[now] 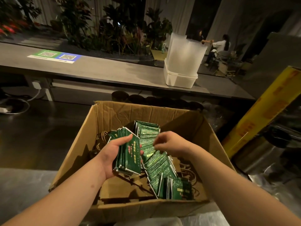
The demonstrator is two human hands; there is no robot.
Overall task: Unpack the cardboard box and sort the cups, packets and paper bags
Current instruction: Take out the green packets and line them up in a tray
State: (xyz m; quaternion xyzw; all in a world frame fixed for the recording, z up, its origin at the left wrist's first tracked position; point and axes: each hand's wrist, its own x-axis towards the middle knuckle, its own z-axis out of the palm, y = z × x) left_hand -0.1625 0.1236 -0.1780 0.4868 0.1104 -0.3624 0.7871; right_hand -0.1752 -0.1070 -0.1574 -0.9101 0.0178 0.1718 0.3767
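An open cardboard box (114,115) stands in front of me. Inside lie many green packets (158,163) in a loose row, on top of brown paper bags (123,188) with twisted handles. My left hand (110,154) grips a thick stack of green packets (130,154) above the box's middle. My right hand (171,143) hovers over the loose packets with its fingers curled and blurred; I cannot tell whether it pinches one. No cups show inside the box.
A long grey counter (97,69) runs behind the box, with a stack of translucent plastic containers (182,62) on it. A yellow-wrapped roll (263,110) leans at the right beside a steel canister (257,154). Plants and a seated person are far behind.
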